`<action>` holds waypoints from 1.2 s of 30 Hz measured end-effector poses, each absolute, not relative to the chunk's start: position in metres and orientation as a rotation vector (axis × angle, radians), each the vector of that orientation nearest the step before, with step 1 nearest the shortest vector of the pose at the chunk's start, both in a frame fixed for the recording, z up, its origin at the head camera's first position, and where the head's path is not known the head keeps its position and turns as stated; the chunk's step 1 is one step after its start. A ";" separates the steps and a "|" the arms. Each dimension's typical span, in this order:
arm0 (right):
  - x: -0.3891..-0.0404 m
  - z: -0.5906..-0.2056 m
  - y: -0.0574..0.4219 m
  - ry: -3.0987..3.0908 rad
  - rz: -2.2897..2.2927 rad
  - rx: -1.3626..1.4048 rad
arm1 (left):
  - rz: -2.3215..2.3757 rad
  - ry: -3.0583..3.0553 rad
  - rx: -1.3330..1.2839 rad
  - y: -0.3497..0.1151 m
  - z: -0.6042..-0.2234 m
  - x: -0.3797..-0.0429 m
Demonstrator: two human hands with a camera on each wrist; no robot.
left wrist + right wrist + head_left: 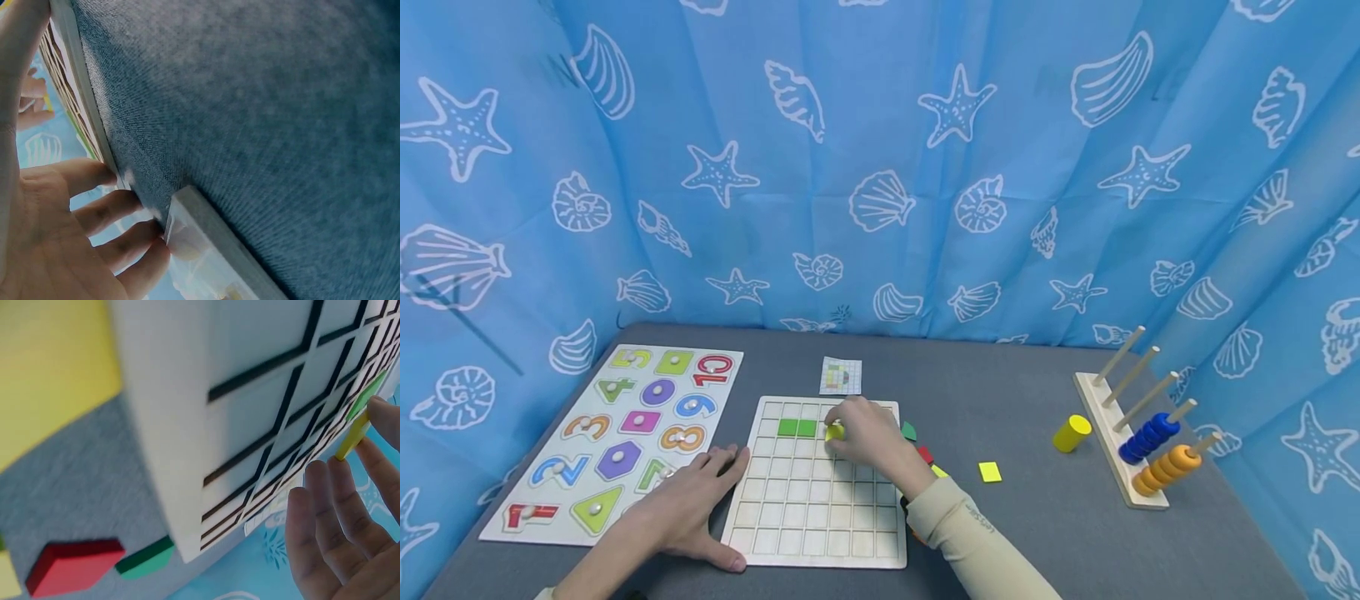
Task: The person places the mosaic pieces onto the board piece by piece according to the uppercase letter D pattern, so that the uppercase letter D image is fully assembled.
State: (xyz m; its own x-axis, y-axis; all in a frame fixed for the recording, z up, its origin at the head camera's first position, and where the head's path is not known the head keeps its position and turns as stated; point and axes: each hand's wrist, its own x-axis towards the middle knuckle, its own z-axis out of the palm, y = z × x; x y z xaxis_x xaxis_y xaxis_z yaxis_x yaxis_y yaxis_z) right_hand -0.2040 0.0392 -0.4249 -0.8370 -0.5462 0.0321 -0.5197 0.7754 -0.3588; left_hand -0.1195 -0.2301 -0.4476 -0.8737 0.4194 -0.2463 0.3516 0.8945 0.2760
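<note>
A white wooden grid board [816,493] lies in front of the person, with two green square tiles [797,428] side by side in its upper rows. My right hand [867,435] pinches a yellow tile [354,435] between thumb and fingers, over the board just right of the green ones. In the right wrist view the tile is tilted, its lower edge close to the grid. My left hand [696,502] lies spread at the board's left side, thumb near the lower left corner and fingertips by the left edge; the left wrist view shows its fingers loosely extended.
A number-and-shape puzzle board [568,450] lies on the left. Behind the grid board is a small pattern card [841,376]. Red [75,565] and green pieces lie along its right side, partly behind the right arm. Farther right are a yellow square [989,472], yellow cylinder [1071,433] and peg stacker [1120,442].
</note>
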 end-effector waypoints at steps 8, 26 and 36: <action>-0.206 -0.428 0.030 2.894 -0.539 -0.860 | 0.331 2.767 0.589 -0.230 -0.446 -0.118; -0.212 -0.432 0.021 2.912 -0.473 -0.813 | 0.314 2.749 0.563 -0.229 -0.446 -0.120; -0.213 -0.434 0.021 2.923 -0.479 -0.818 | 0.304 2.748 0.554 -0.228 -0.445 -0.119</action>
